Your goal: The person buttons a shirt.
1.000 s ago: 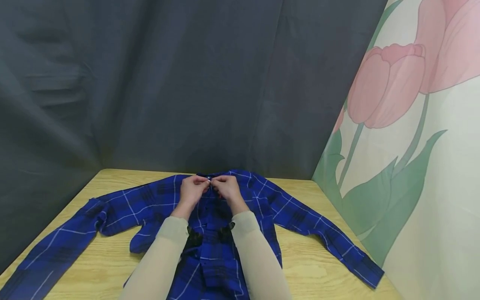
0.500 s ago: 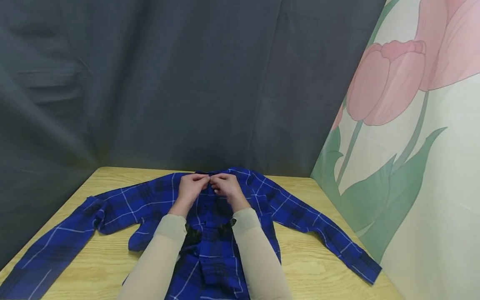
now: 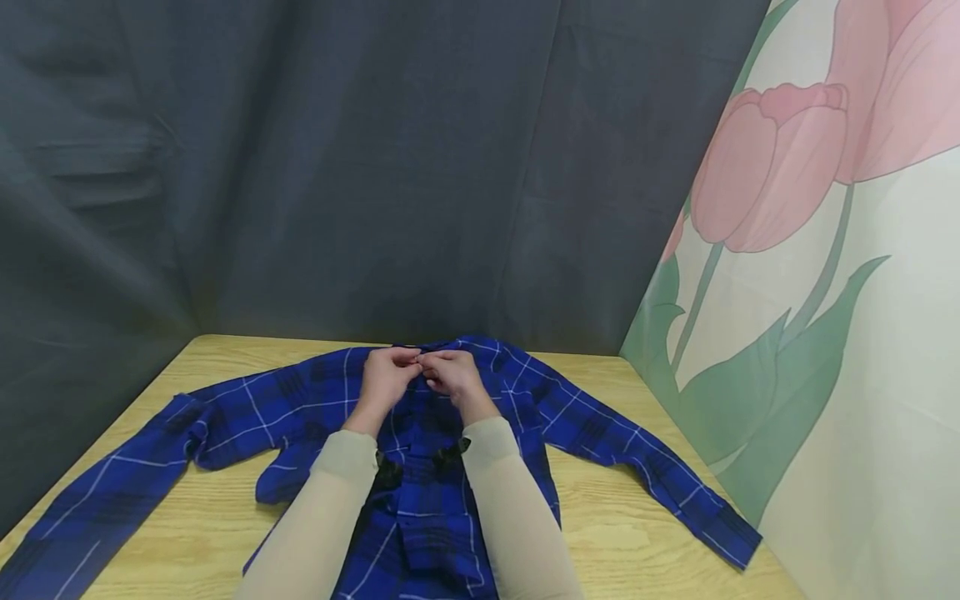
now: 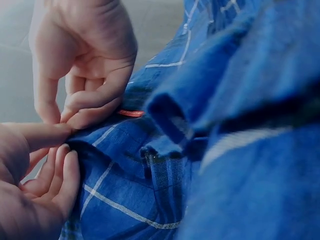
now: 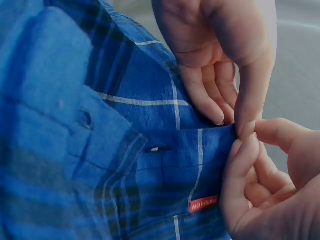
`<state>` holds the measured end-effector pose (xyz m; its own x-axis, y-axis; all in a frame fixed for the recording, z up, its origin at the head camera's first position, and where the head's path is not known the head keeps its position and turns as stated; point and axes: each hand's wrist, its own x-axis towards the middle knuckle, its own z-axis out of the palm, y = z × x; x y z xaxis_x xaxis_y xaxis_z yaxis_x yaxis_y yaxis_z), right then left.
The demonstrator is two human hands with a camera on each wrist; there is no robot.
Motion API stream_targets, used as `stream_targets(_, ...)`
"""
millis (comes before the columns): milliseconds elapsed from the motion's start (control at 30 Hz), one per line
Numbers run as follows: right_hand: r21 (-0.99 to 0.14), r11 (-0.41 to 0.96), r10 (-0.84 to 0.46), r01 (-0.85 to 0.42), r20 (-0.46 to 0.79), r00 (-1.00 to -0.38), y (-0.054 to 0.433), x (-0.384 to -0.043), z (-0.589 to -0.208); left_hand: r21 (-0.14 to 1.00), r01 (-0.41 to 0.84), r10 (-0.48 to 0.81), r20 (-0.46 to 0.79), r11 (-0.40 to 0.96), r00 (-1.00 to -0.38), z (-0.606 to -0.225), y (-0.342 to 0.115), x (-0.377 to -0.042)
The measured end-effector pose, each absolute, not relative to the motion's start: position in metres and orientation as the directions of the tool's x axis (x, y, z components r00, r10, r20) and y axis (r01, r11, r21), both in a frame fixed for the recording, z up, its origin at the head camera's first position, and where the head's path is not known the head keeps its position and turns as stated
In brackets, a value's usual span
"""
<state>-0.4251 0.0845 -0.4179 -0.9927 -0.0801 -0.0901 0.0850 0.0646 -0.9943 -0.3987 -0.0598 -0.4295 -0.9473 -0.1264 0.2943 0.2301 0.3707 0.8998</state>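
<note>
A blue plaid button-up shirt (image 3: 435, 500) lies with its sleeves spread to both sides. At its collar end my left hand (image 3: 386, 382) and right hand (image 3: 455, 377) meet, fingertips touching, each pinching the cloth at the top of the front. In the right wrist view, thumb and finger of the right hand (image 5: 280, 185) grip the edge of the fabric right beside the left hand's (image 5: 225, 55) fingertips. A buttonhole (image 5: 159, 148) and a small red label (image 5: 203, 204) show near that edge. Whatever sits between the fingertips is hidden.
The shirt rests on a light wooden table (image 3: 615, 533). A dark grey curtain (image 3: 375, 167) hangs right behind the table's far edge. At the right stands a wall panel (image 3: 922, 350) painted with pink tulips. One shirt cuff (image 3: 738, 542) lies near the table's right edge.
The fingertips of both hands shift slightly against each other at the collar, and a small whitish spot seen between them earlier is now covered. The shirt stays in place.
</note>
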Motion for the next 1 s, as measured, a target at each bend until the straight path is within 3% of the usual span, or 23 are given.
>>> stream_targets(233, -0.993, 0.073, -0.050, 0.091, -0.094, -0.994, 0.079, -0.422, -0.416, 0.835, 0.248, -0.172, 0.371, 0.491, -0.912, -0.427, -0.055, -0.397)
stream_targets(500, -0.994, 0.051, 0.002, 0.096, -0.096, -0.995, 0.073, -0.422, -0.416, 0.868, 0.214, -0.255, 0.354, 0.449, -0.900, -0.428, -0.052, -0.398)
stream_targets(1000, -0.994, 0.007, -0.047, 0.109, -0.109, -0.993, 0.078, -0.424, -0.418, 0.853, 0.260, -0.198, 0.380, 0.453, -0.903, -0.427, -0.058, -0.398)
